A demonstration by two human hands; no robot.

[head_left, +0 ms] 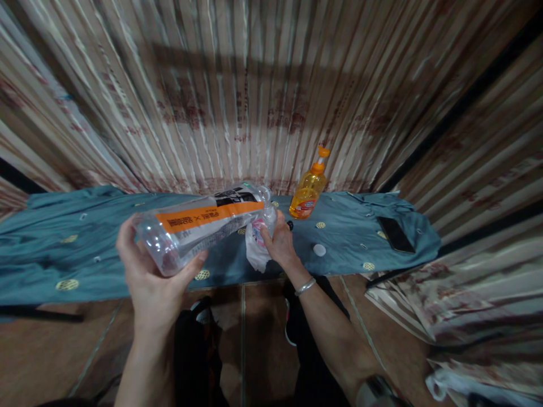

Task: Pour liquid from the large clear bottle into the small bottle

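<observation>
My left hand (pixel 150 277) is wrapped round the base of a large clear plastic bottle (pixel 153 237) with an orange, white and black label. The bottle is tipped almost onto its side, its neck pointing right. At the neck end is my right hand (pixel 278 240), its fingers closed on a white, soft-looking packet with pink print (pixel 257 249). The bottle's mouth is partly hidden, and I cannot tell whether it goes into the packet. Just beyond my right hand an upright pump bottle of orange-yellow liquid (pixel 306 195) stands on the cloth.
A teal cloth with yellow patterns (pixel 97 249) covers the long, narrow surface. On it lie a white round cap (pixel 319 250) and, farther right, a black phone (pixel 395 234). Striped curtains (pixel 254 85) hang behind and on the right. Tiled floor (pixel 250 350) shows below.
</observation>
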